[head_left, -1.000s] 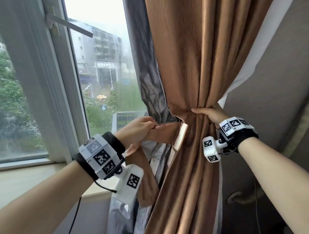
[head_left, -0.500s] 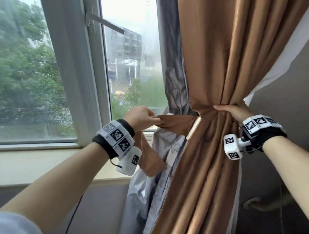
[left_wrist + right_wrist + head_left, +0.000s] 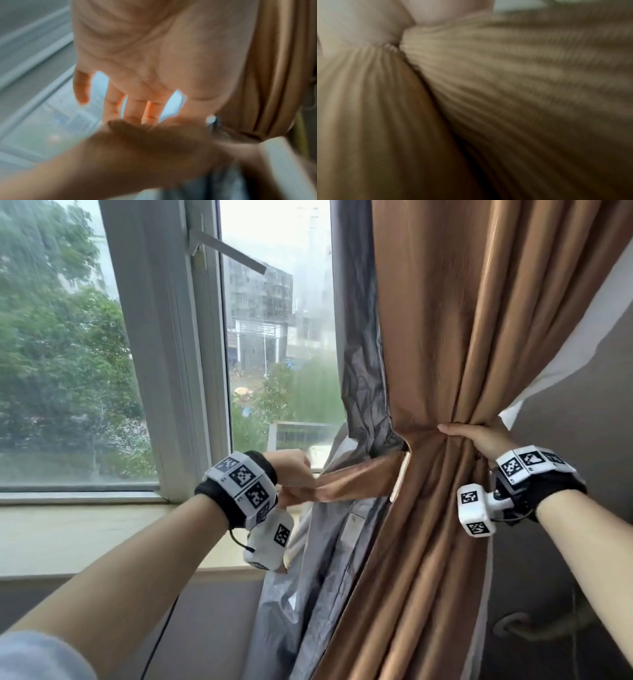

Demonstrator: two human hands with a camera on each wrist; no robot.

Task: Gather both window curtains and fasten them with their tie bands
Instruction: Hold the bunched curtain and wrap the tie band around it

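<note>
Head view first: right hand point(image 3: 479, 438) clamps the curtain point(image 3: 455, 344) at its narrow waist, fingers curled over the bunched brown folds, beside the wall point(image 3: 582, 440). Left hand point(image 3: 291, 477) is on the window point(image 3: 274, 337) side and grips the free end of the band point(image 3: 356, 481) in a closed fist. This band lies almost level, its long axis running from the left fist to the right, where it goes behind the front edge of the curtain; the grey lining point(image 3: 329, 577) hangs below it. So the band is not yet around the bundle, and I judge that its end must travel across the front toward the right hand, which is the nearer one to the place of fastening. The fastener itself I cannot see. Left wrist view is blurred: the palm point(image 3: 145, 60) fills the top, fingers point(image 3: 133, 108) look only loosely bent, and a brown blur of band point(image 3: 137, 148) crosses below, so the grip is not clear here. Right wrist view shows only curtain folds point(image 3: 505, 94) pinched together under the hand point(image 3: 359, 27) at the upper left; no band is visible there.
</note>
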